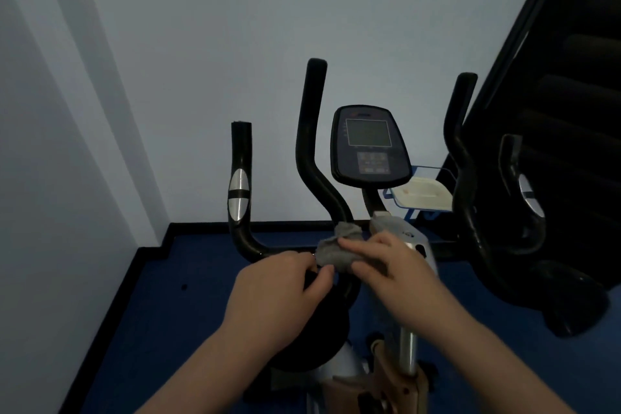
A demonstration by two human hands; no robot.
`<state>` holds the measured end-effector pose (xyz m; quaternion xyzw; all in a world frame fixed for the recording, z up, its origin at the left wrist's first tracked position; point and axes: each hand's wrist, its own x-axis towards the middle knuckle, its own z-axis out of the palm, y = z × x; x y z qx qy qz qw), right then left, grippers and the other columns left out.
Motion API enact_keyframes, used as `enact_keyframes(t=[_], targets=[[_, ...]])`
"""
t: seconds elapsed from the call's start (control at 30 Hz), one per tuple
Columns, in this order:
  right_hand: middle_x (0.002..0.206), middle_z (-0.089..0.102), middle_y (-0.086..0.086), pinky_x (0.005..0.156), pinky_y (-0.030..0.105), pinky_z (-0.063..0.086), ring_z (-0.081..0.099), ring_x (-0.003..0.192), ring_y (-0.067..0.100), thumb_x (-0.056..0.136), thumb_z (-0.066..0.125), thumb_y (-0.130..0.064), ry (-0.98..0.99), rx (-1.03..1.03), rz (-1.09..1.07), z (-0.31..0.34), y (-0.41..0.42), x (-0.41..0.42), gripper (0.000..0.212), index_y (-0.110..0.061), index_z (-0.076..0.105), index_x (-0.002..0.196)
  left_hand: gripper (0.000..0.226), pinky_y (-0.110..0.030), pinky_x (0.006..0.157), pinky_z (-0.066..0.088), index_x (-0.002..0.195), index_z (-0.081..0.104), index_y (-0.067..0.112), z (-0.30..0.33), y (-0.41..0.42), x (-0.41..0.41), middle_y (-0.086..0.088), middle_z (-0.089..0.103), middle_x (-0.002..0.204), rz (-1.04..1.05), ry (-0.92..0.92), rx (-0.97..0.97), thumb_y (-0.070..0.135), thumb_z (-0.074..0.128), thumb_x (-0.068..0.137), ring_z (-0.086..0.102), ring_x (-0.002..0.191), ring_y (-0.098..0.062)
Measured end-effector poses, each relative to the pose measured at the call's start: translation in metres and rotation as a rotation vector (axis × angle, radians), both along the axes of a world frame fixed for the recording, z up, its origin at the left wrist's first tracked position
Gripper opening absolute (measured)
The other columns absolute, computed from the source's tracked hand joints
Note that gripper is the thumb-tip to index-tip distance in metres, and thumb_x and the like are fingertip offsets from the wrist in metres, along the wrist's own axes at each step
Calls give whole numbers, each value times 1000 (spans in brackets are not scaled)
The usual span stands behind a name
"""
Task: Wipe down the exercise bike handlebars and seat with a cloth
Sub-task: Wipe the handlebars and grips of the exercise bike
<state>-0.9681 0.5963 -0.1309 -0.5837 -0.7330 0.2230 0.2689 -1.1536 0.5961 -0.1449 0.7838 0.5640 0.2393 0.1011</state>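
At black curved handlebar point(316, 158) base | right hand point(389, 265) gripped crumpled grey cloth point(336, 250) | left hand point(285, 289) pinched cloth's edge

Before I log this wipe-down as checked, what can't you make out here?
- Head view: black bike seat, mostly covered by the left hand and forearm.
- Handlebar joint under the grey cloth, hidden by it and the right hand.
- Grey console screen: too dim to read.
- Pedals: cut off below.

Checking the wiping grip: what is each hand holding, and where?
Right hand grips the bunched grey cloth along its right side; left hand pinches its lower left edge.
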Motion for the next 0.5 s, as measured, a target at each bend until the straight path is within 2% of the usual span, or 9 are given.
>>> enact_keyframes(t=[0.1,0.2,0.3,0.37,0.43,0.5], targets=[[108,50,-9,90,22,41,52,102,7,97,55,-27,61,73,-109,13,19,-3,39,-36,54,134,43,-21,49,29,70,52,31,1,0,0,10,53,63,28,20,0,63,29,87,51,58,-3],[114,46,-7,93,27,41,50,106,10,98,52,-27,45,126,-183,4,15,-21,42,-35,49,139,42,-20,49,28,70,52,32,1,-2,0,12,53,64,40,28,23,62,29,88,51,59,-1],[107,39,-14,83,21,44,45,97,3,97,52,-24,-19,247,-137,-27,-23,-30,42,-39,51,136,38,-16,49,28,78,56,36,0,-5,-1,15,54,69,58,43,72,59,29,91,51,62,1],[103,36,-22,77,13,42,48,93,1,97,53,-24,69,218,-95,-41,-48,-26,43,-48,50,132,40,-12,51,32,82,59,36,-1,-7,-1,16,56,73,71,60,103,57,26,91,53,66,0],[103,37,-23,73,13,43,51,93,1,96,49,-31,99,160,-48,-45,-63,-19,43,-56,46,130,40,-11,51,30,81,59,34,-1,-7,0,15,57,73,83,66,115,55,26,91,54,66,-2],[101,39,-21,72,15,44,52,91,2,96,51,-31,83,149,-43,-37,-61,-13,39,-49,52,131,40,-12,50,28,79,58,33,-1,-8,1,14,56,72,87,67,104,55,27,91,53,65,-2]])
